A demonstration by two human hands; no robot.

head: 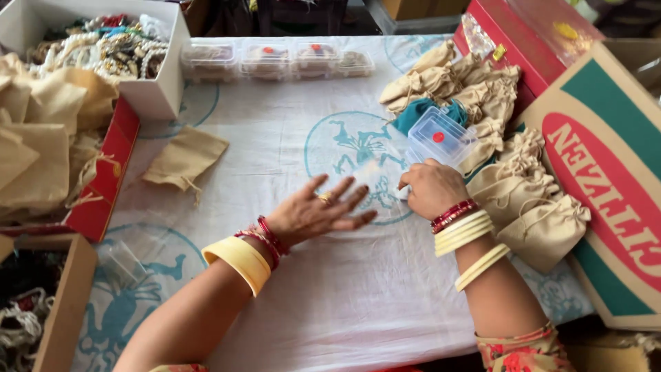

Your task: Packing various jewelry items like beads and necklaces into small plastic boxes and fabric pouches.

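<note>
Lying on the white printed cloth (289,138) of the bench, just above the right hand (432,187): one small clear plastic box (441,140), lidded, with a red dot on top.

- Position: right of centre, resting partly on a teal cloth (413,114) and against a heap of beige drawstring pouches (482,103).
- Right hand: grip curled shut, knuckles up, touching the box's near edge; whether the fingers pinch the box or a thin clear film under it cannot be told.
- Left hand (313,212): grip open, fingers spread flat, blurred, just above the cloth; holds nothing.
- Handling, as judged: light, stiff, thin-walled, smooth and somewhat slippery; the lid may pop under squeeze. Best taken across the two long sides, thumb opposite fingers.
- Nearby: a row of like boxes (275,60) at the far edge; a white box of bead jewellery (103,48) far left.
</note>
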